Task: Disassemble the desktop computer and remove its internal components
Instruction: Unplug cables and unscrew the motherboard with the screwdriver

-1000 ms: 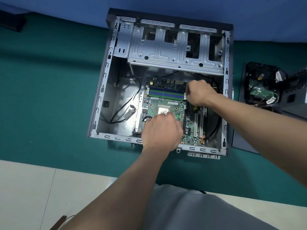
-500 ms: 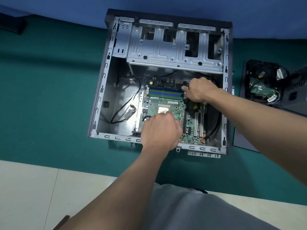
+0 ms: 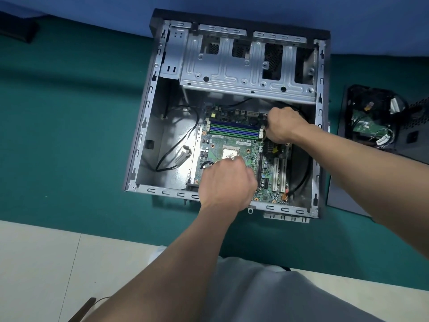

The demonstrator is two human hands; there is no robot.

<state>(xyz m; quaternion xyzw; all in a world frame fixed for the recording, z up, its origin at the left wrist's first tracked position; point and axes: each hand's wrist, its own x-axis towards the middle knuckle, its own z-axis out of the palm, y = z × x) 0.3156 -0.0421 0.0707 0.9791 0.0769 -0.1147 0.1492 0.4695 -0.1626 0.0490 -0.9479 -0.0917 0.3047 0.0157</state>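
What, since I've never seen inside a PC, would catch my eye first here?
The open computer case lies on a green mat, with its green motherboard exposed. Both hands reach inside: the left hand is curled over the board's near part, and the right hand is at its far right corner beside the blue memory slots. Removed parts sit to the right of the case.
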